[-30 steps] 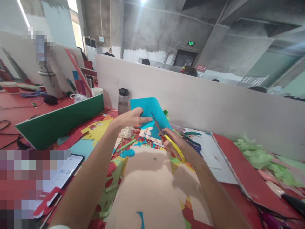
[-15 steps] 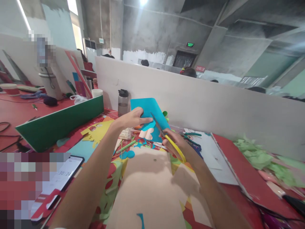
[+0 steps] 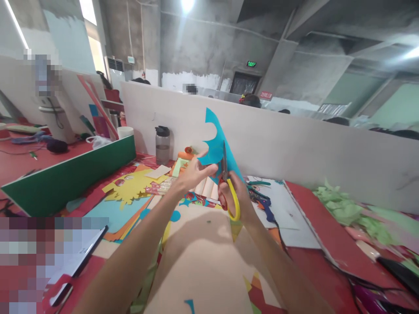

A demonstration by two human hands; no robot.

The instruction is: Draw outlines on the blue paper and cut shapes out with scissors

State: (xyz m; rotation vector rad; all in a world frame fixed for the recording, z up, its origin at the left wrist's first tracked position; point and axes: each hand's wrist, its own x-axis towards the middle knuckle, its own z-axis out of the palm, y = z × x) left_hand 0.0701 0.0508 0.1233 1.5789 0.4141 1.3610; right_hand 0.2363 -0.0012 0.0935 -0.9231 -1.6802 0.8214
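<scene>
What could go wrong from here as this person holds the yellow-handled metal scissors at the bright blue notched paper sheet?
The left hand has its thumb close to the yellow-handled metal scissors, so a careless snip might nick it.

The bright blue notched paper sheet has thin points between its curved cut-outs, which could bend or tear.

Small blue paper scraps lie below, so a freshly cut piece might get lost among them.

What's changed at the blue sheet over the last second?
The blue sheet has turned, so its scalloped cut edge now faces left rather than downward. The scissors have swung from pointing up and left to nearly straight up. The left hand has moved to the sheet's lower-left edge. Unchanged: the scissors in the right hand; the bottle by the partition.
</scene>
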